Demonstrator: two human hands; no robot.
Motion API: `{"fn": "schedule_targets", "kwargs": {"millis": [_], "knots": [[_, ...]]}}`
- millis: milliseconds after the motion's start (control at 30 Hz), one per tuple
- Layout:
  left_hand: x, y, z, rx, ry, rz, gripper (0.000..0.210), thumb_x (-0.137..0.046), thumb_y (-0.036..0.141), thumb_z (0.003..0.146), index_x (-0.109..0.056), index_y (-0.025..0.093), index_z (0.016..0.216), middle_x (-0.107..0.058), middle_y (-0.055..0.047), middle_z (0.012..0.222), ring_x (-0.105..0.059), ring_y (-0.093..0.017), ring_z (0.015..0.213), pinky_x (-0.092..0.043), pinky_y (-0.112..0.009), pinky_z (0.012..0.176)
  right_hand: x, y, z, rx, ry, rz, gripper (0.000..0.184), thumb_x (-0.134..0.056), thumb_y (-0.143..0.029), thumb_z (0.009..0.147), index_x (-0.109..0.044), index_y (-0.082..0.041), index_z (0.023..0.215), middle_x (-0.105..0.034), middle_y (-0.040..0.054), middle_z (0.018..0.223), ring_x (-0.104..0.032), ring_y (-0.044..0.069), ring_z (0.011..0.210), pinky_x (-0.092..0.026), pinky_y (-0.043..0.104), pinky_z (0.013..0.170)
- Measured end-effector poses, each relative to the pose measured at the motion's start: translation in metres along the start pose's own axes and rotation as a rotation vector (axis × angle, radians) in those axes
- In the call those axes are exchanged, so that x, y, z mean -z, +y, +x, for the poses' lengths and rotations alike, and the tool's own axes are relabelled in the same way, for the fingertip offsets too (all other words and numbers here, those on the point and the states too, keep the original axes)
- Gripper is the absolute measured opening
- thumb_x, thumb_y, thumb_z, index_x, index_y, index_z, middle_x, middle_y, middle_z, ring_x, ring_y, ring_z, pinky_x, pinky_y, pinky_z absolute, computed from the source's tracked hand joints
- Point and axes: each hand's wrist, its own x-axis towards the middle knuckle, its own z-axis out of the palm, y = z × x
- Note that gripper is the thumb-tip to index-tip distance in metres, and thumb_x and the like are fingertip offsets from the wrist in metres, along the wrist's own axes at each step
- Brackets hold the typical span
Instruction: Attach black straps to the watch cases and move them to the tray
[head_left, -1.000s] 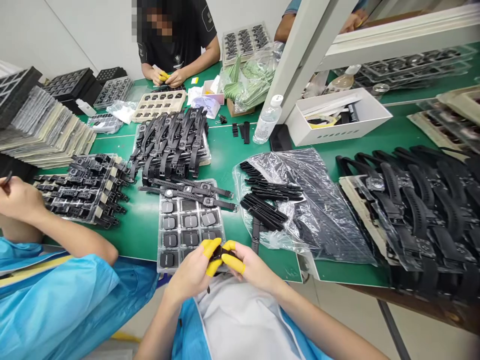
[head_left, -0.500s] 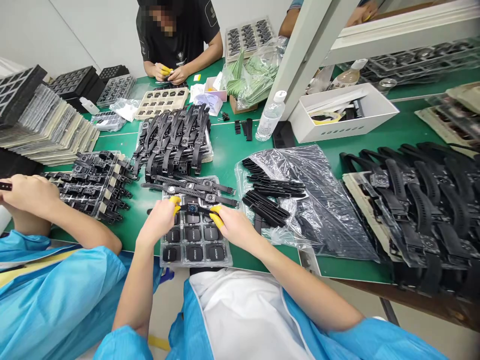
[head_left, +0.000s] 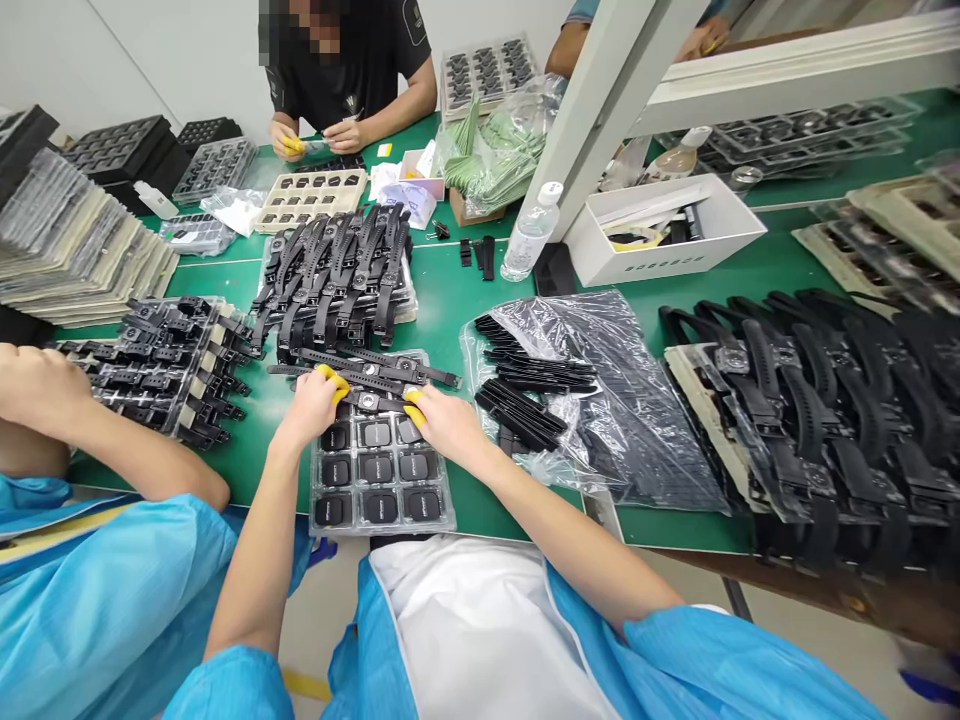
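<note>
A black smartwatch (head_left: 367,402) is stretched crosswise at the far part of a clear plastic tray (head_left: 452,518). My left hand (head_left: 309,405) is closed on the left end of its strap, and my right hand (head_left: 442,422) is pinched on the right end. Yellow covers sit on the fingertips of both hands. Black square pieces (head_left: 376,467) with small pale print fill the tray's cells nearer me. Just beyond my fingers, more watches (head_left: 405,366) lie flat across the tray's far end.
Black straps in a plastic bag (head_left: 652,420) lie to the right, beyond them a stack of watches (head_left: 795,380). Trays piled with watches (head_left: 337,270) stand ahead and left. A water bottle (head_left: 531,235) and white box (head_left: 667,255) stand behind. Co-workers sit left and opposite.
The watch in my hands has moved away from me toward the watches at the tray's far end, and its face has turned from view. The whole view has shifted slightly.
</note>
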Motion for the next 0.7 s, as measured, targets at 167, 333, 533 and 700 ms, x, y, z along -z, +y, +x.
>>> {"fn": "schedule_targets", "kwargs": {"millis": [167,333,533,700], "knots": [[-0.001,0.007,-0.005,0.066,0.097,0.045,0.018,-0.05,0.024,0.101,-0.064,0.017,0.109,-0.057,-0.018,0.121,-0.048,-0.036,0.122,-0.038,-0.055,0.11,0.004,0.004,-0.006,-0.028,0.092,-0.01,0.039,-0.041,-0.038,0.108,-0.065,-0.02,0.134,-0.064,0.0134,0.124,-0.07,0.025,0.094,-0.046,0.031,0.069],[0.004,0.011,-0.04,0.126,0.075,0.091,0.021,-0.05,0.027,0.102,-0.066,0.015,0.107,-0.063,-0.018,0.112,-0.053,-0.036,0.111,-0.047,-0.049,0.093,0.017,0.061,-0.044,-0.133,0.399,0.011,0.039,-0.045,-0.038,0.105,-0.067,-0.016,0.128,-0.066,0.0165,0.118,-0.064,0.031,0.104,-0.05,0.036,0.077],[0.009,0.02,-0.054,0.113,-0.061,0.211,0.033,-0.053,0.023,0.098,-0.065,0.014,0.127,-0.062,-0.02,0.134,-0.053,-0.037,0.121,-0.045,-0.049,0.095,0.01,0.139,-0.074,-0.258,0.375,-0.157,0.034,-0.052,-0.036,0.098,-0.071,-0.011,0.112,-0.071,0.0184,0.104,-0.06,0.037,0.099,-0.049,0.045,0.081],[0.008,0.022,-0.038,0.134,-0.032,0.187,0.023,-0.056,0.027,0.099,-0.071,0.014,0.11,-0.067,-0.02,0.115,-0.054,-0.039,0.116,-0.045,-0.049,0.091,-0.006,0.149,-0.069,-0.19,0.328,-0.137,0.031,-0.051,-0.031,0.097,-0.073,-0.013,0.108,-0.073,0.0168,0.097,-0.058,0.036,0.095,-0.048,0.046,0.084]]}}
